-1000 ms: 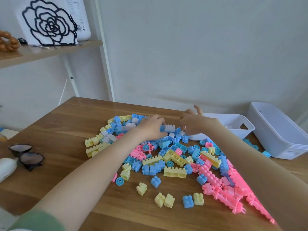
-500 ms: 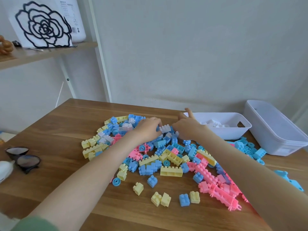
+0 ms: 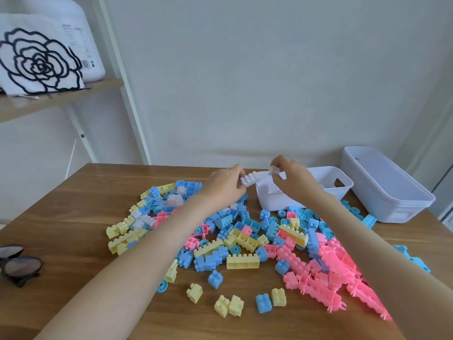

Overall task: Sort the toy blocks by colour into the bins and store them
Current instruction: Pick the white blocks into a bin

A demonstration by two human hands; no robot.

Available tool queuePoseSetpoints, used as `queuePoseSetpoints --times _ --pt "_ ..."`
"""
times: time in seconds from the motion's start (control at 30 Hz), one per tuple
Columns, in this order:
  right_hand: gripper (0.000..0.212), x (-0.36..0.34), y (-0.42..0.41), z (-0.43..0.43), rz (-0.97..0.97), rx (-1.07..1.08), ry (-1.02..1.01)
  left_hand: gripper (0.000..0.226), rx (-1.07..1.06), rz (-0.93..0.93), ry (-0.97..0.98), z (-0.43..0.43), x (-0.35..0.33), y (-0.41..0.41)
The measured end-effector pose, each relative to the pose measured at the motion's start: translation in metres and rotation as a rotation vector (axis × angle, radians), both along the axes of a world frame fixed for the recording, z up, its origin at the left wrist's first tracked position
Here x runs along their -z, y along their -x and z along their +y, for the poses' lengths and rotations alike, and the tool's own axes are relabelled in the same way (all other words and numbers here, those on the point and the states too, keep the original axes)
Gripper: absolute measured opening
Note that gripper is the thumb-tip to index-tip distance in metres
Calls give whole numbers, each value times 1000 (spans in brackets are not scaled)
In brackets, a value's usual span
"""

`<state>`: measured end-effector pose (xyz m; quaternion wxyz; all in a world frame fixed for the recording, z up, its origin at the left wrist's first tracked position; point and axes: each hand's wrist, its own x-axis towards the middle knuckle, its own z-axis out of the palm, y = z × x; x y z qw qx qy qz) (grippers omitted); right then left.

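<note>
A heap of blue, yellow, pink and white toy blocks [image 3: 245,236] covers the middle of the wooden table [image 3: 73,217]. My left hand [image 3: 223,187] pinches a long white block [image 3: 248,179] above the near rim of a small white bin [image 3: 326,177]. My right hand [image 3: 291,179] pinches a small white block [image 3: 274,171] over the same bin. White blocks lie inside the bin, partly hidden by my right hand.
A stack of larger white bins [image 3: 384,185] stands at the far right. Sunglasses [image 3: 19,263] lie at the table's left edge. A shelf [image 3: 61,96] with a rose-print bag is at the upper left. Loose blue pieces lie near the right edge.
Both hands have lifted off the heap with white blocks and moved right and up, to above the small white bin.
</note>
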<state>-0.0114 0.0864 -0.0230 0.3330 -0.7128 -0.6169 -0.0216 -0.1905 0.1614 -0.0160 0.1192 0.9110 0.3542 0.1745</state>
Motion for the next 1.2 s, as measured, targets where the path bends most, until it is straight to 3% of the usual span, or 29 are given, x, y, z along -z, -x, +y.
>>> queuePoseSetpoints --times 0.13,0.23,0.33,0.4,0.5,0.63,0.77,0.93,1.07,1.2 --pt "20 2 -41 -20 154 212 54 23 58 -52 29 -8 0 -32" --pt "25 5 -61 -29 135 329 169 27 109 -35 -26 -13 -2 -58" --pt "42 12 -54 -32 45 236 321 34 181 57 -28 -20 2 -74" --pt "45 15 -40 -32 -74 213 237 36 207 58 5 -22 8 -77" --pt "44 14 -13 -29 -186 122 97 37 182 -85 104 -22 11 -65" --pt "50 12 26 -25 -134 -131 97 41 110 -275 41 -14 16 -19" --pt "56 20 61 -12 -2 -225 136 39 38 -263 67 -12 28 29" --pt "38 37 84 7 -132 -244 298 30 -5 -223 59 -9 26 67" --pt "35 41 87 19 -286 -211 361 28 -120 -71 48 -6 30 83" --pt "30 39 86 19 -293 -197 367 27 -183 -62 -36 2 36 90"
